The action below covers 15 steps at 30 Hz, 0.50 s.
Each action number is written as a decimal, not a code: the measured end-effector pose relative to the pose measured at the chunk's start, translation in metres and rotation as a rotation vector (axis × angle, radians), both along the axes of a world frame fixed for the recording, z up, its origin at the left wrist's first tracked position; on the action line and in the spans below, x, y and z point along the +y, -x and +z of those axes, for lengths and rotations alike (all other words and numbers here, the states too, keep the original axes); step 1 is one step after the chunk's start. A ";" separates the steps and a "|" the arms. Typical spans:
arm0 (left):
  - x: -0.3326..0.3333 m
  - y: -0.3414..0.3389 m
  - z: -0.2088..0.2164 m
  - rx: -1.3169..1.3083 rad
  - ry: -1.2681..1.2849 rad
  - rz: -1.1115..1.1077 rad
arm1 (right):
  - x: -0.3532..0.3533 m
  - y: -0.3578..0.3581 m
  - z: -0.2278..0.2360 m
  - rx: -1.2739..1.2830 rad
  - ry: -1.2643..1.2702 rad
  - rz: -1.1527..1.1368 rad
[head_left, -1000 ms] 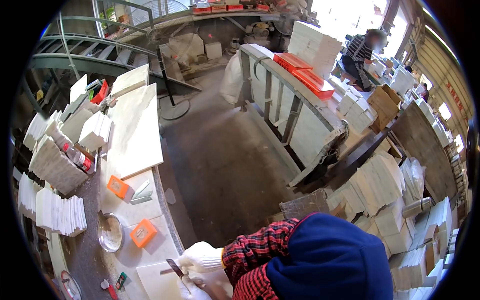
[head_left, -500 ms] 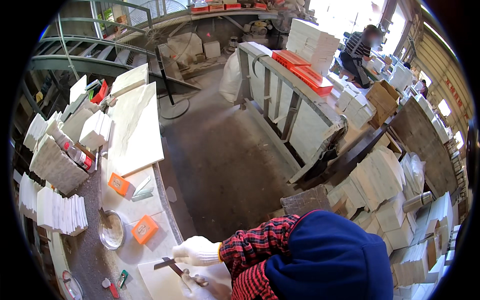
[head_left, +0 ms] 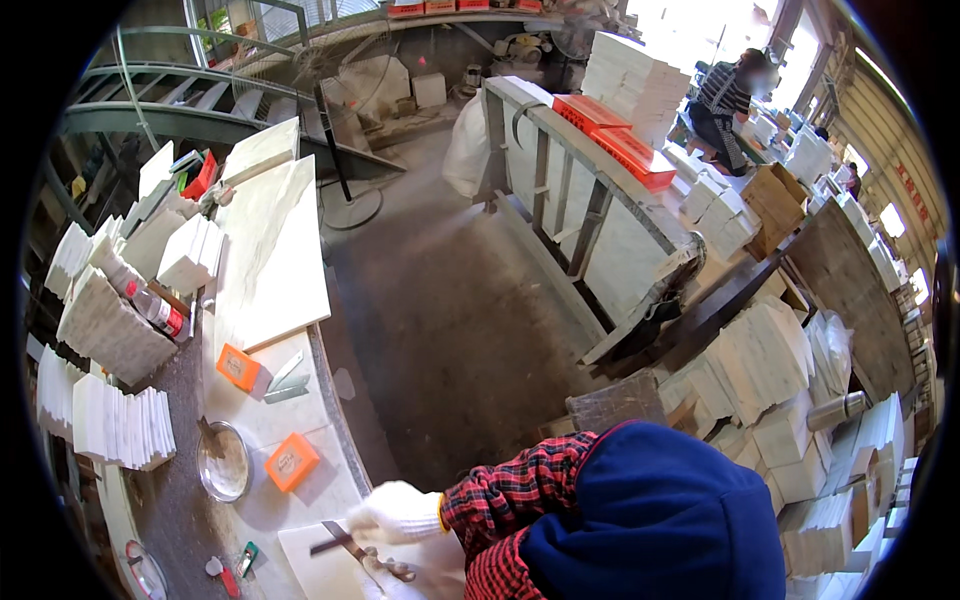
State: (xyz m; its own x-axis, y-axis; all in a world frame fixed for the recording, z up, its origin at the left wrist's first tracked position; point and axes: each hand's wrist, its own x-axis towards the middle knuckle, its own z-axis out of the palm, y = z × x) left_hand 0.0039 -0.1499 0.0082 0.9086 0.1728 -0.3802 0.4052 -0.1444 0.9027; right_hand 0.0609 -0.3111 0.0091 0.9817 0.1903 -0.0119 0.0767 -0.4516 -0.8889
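Note:
My right hand (head_left: pixel 396 512), in a white knitted glove, is closed round a flat putty knife (head_left: pixel 326 546) whose dark blade points left. Lower down, my left hand (head_left: pixel 385 580), gloved with dirty fingertips, grips a second putty knife (head_left: pixel 340 533). The two blades cross close together; whether they touch I cannot tell. Beneath them lies a white stone slab (head_left: pixel 302 550) on the bench. Left of the slab stands a round bowl (head_left: pixel 224 462) of pale paste, with a brown-handled tool in it. An orange box (head_left: pixel 292 461) sits between the bowl and my right hand.
Another orange box (head_left: pixel 238 367) and metal blades (head_left: pixel 287 380) lie farther along the bench. Stacked white tiles (head_left: pixel 122 423) and a plastic bottle (head_left: pixel 160 311) line its left side. A framed stone rack (head_left: pixel 590 235) stands beyond the aisle. A co-worker (head_left: pixel 722 110) sits at the far right.
Both hands have shifted slightly. The right hand's blade has dropped and tilted, and the left hand's knife now reaches up past it. The view has moved a little.

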 end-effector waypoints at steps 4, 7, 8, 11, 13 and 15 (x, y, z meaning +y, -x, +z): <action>-0.006 -0.005 0.011 0.007 0.072 0.029 | -0.008 -0.002 0.020 0.031 -0.048 -0.014; -0.014 -0.009 0.021 0.035 0.047 0.076 | -0.006 0.000 0.012 -0.014 -0.077 0.034; -0.017 -0.009 0.023 0.031 0.015 0.094 | -0.009 -0.005 0.009 -0.009 -0.006 -0.009; -0.004 -0.007 0.018 -0.203 -0.182 -0.044 | -0.033 -0.030 0.012 0.089 -0.077 -0.221; -0.011 -0.008 0.028 0.003 -0.143 0.055 | -0.043 -0.039 0.019 0.107 -0.104 -0.258; -0.017 -0.008 0.028 -0.055 -0.304 0.078 | -0.046 -0.037 0.030 0.159 -0.167 -0.189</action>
